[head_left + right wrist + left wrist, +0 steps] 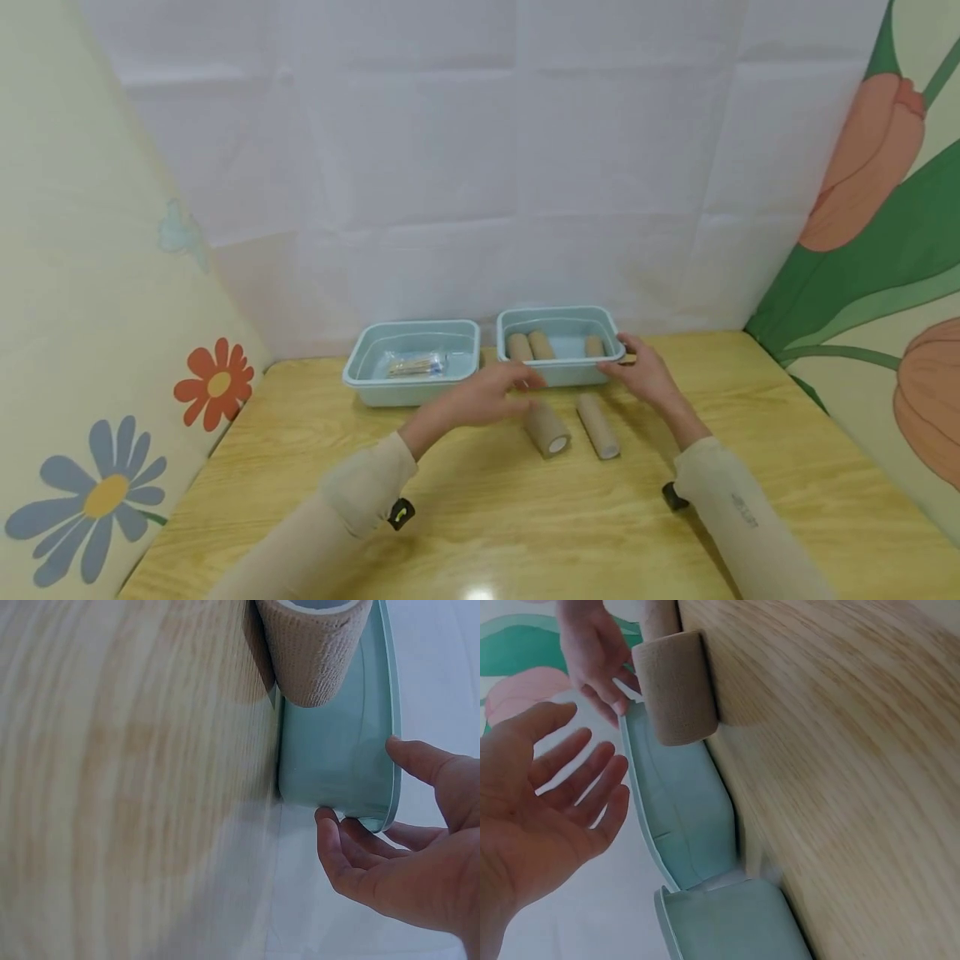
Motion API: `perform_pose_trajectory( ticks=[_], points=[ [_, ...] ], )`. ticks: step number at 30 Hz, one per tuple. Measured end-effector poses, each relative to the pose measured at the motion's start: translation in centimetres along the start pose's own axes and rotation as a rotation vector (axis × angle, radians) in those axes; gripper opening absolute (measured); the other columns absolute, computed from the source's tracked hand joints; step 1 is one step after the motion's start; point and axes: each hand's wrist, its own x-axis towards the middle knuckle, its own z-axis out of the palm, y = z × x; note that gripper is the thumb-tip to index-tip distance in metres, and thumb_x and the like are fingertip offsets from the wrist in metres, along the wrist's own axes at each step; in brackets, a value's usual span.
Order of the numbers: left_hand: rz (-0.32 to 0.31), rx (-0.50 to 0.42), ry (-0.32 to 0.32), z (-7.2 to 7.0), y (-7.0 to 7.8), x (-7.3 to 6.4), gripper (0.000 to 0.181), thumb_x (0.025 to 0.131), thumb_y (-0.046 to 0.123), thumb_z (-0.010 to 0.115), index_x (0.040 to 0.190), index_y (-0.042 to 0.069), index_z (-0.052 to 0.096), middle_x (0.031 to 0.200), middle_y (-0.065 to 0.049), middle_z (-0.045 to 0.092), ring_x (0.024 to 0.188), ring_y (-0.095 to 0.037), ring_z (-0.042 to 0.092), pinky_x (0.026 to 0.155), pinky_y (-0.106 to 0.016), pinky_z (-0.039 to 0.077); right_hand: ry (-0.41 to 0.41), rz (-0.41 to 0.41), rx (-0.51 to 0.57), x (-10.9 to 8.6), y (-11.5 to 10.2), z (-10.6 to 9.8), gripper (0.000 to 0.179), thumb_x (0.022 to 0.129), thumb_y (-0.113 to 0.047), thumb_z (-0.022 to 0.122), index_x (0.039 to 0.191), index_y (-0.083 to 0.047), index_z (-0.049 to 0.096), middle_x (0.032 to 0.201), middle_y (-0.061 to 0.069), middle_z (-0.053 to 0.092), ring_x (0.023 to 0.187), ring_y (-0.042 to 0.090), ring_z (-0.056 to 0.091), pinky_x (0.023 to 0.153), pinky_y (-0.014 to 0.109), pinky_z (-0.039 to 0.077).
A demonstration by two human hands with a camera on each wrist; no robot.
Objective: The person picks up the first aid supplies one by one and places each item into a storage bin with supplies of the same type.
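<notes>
My right hand (pixel 647 375) grips the right corner of a pale blue plastic bin (pixel 566 374). In the right wrist view, the thumb is on the bin's rim and the fingers curl round its end wall. Inside that bin lie tan bandage rolls (pixel 540 346), partly hidden by the front wall. My left hand (pixel 559 787) hovers with spread, relaxed fingers and holds nothing. Beneath it on the table lies a thick tan bandage roll (pixel 547 430). A thinner tan roll (pixel 597 427) lies just to the right of that one.
A second pale blue bin (pixel 405 395) stands to the left, holding a clear packet of thin sticks (pixel 417 365), maybe cotton swabs. Both bins stand near the back edge of the wood-grain table (pixel 480 517). A white sheet (pixel 435 150) hangs behind, with flower-patterned walls at both sides.
</notes>
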Motion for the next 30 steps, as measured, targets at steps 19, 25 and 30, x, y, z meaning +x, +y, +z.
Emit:
perform_pose_trajectory(
  ticks=[19, 25, 30],
  points=[
    [0.153, 0.210, -0.273, 2.6, -0.2, 1.2, 0.065, 0.088, 0.020, 0.082, 0.146, 0.010, 0.054, 0.152, -0.011, 0.046, 0.142, -0.026, 0.036, 0.117, -0.040, 0.028, 0.012, 0.006, 0.013, 0.5, 0.1, 0.2, 0.073, 0.097, -0.018, 0.072, 0.153, 0.007, 0.034, 0.145, 0.033, 0.044, 0.122, 0.049, 0.054, 0.096, 0.052, 0.052],
    [0.123, 0.251, -0.323, 2.8, -0.1, 1.4, 0.066, 0.088, 0.017, 0.083, 0.147, 0.014, 0.054, 0.155, -0.007, 0.043, 0.145, -0.027, 0.031, 0.117, -0.047, 0.028, 0.014, 0.017, 0.019, 0.5, 0.0, 0.4, 0.074, 0.097, -0.017, 0.073, 0.154, 0.008, 0.032, 0.145, 0.034, 0.044, 0.121, 0.049, 0.055, 0.096, 0.052, 0.052],
    [0.091, 0.297, -0.333, 2.9, 0.1, 1.5, 0.062, 0.089, 0.015, 0.082, 0.145, 0.016, 0.056, 0.152, -0.005, 0.047, 0.142, -0.027, 0.036, 0.114, -0.053, 0.032, 0.017, 0.020, 0.010, 0.4, -0.1, 0.3, 0.075, 0.097, -0.018, 0.073, 0.154, 0.008, 0.032, 0.146, 0.034, 0.042, 0.121, 0.049, 0.055, 0.096, 0.052, 0.052]
  ],
)
